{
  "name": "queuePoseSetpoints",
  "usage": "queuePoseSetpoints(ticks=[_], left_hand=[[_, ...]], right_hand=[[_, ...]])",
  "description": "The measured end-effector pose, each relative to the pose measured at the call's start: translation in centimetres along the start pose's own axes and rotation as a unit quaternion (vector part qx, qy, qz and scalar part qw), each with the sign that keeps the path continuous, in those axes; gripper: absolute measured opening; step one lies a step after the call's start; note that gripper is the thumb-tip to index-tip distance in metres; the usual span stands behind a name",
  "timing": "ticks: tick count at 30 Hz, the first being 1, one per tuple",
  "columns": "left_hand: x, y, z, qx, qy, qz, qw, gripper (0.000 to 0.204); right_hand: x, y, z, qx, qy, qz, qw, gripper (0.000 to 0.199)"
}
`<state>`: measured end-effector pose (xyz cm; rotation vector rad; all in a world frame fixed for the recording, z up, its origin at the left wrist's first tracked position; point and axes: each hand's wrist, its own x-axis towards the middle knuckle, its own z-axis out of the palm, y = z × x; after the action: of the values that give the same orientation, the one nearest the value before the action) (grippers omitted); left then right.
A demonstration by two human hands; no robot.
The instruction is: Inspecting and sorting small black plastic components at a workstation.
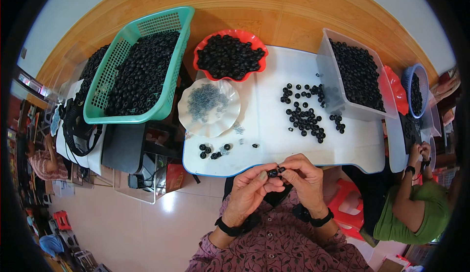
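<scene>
My left hand (249, 190) and my right hand (304, 176) meet just in front of the white table's (274, 140) near edge. Together they pinch a small black round part (273, 172) between thumbs and fingertips; a second tiny black piece (282, 169) sits at my right fingertips. A few black parts (211, 150) lie on the table left of my hands. A looser scatter of black parts (306, 113) lies further back to the right. A clear scalloped dish of small grey rings (208, 106) stands behind the left group.
A red scalloped bowl (230, 56) and a clear bin (353, 76) hold black parts at the back. A teal basket (139, 66) full of them sits left. Another person in green (416, 208) works at the right, near a red stool (345, 203).
</scene>
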<state>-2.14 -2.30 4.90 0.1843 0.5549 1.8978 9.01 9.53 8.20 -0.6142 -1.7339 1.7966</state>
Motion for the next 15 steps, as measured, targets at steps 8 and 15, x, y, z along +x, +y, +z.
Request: queuePoseSetpoints(ticks=[8, 15], left_hand=[[0.02, -0.18, -0.74, -0.009, -0.013, 0.037, 0.999, 0.027], [-0.04, -0.21, -0.15, 0.029, 0.057, 0.050, 0.997, 0.023]], right_hand=[[-0.34, 0.03, 0.24, 0.043, -0.004, 0.016, 0.999, 0.014], [-0.53, 0.58, 0.54, 0.075, -0.001, 0.023, 0.997, 0.014]])
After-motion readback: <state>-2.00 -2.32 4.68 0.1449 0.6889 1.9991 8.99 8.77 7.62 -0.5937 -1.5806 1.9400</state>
